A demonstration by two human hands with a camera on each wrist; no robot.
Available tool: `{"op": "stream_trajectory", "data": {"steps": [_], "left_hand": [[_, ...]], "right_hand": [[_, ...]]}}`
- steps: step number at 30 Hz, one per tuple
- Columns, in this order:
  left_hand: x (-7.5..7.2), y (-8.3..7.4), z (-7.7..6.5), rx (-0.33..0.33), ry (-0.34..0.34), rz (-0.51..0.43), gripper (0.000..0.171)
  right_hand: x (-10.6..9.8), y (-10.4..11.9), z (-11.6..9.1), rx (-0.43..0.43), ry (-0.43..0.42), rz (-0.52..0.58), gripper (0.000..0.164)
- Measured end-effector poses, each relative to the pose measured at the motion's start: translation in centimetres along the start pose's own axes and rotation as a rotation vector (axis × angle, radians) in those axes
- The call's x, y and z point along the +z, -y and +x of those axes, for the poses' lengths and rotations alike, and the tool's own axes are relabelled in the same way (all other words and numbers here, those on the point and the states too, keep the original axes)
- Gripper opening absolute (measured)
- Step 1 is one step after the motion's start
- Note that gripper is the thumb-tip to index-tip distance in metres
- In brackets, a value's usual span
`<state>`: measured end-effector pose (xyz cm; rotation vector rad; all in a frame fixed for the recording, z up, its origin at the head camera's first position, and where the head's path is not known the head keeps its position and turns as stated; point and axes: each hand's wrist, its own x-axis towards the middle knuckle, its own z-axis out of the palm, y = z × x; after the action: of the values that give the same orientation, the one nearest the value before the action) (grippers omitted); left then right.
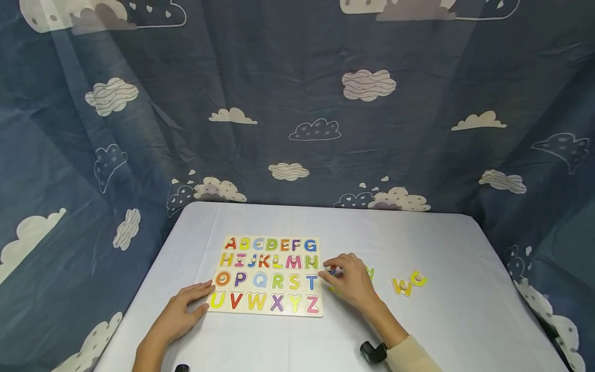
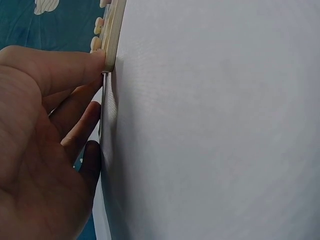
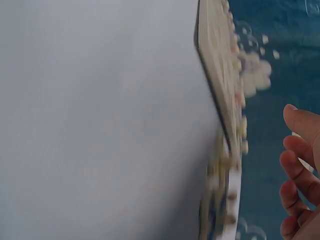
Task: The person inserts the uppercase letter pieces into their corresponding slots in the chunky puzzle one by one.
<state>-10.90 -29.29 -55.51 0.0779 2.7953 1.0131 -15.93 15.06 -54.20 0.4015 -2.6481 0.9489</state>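
Observation:
A wooden alphabet puzzle board [image 1: 267,313] lies flat on the table with rows of coloured letters. Small knobs stand on the letters of the upper two rows. My left hand [image 1: 183,312] rests at the board's left edge, fingertips and thumb touching it; in the left wrist view the thumb [image 2: 75,67] presses the board's corner. Just off the right edge hovers my right hand [image 1: 348,281], fingers bent and apart, above a blue-purple piece [image 1: 333,270]. Nothing shows between its fingers [image 3: 297,167] in the right wrist view. A green letter piece [image 1: 370,272] is partly hidden behind this hand.
Farther right on the white table [image 1: 465,320] lie a yellow W piece [image 1: 401,287] and a yellow curved letter piece [image 1: 418,279]. A black device [image 1: 373,352] sits at the right wrist. A dark blue cloud-patterned curtain [image 1: 279,67] hangs around the table's back and sides.

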Motion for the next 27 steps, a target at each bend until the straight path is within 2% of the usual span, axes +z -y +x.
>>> {"op": "stream_trajectory", "data": {"steps": [5, 11, 15, 21, 27], "left_hand": [[-0.1, 0.1, -0.2, 0.007, 0.000, 0.008, 0.049], [-0.2, 0.1, -0.3, -0.002, 0.010, 0.027, 0.049], [-0.2, 0.0, -0.5, -0.015, 0.010, 0.029, 0.050], [-0.2, -0.2, -0.5, 0.000, 0.007, 0.019, 0.050], [-0.1, -0.4, -0.3, -0.002, 0.015, 0.015, 0.049]], "right_hand": [[-2.9, -2.7, -1.3, 0.085, -0.017, -0.066, 0.028], [-5.1, -5.0, -3.1, 0.134, -0.019, -0.133, 0.028], [-5.8, -5.9, -4.0, 0.148, -0.008, -0.156, 0.029], [-6.1, -6.8, -4.8, 0.158, 0.043, -0.161, 0.027], [-6.4, -7.3, -5.3, 0.174, 0.091, -0.145, 0.016]]}}
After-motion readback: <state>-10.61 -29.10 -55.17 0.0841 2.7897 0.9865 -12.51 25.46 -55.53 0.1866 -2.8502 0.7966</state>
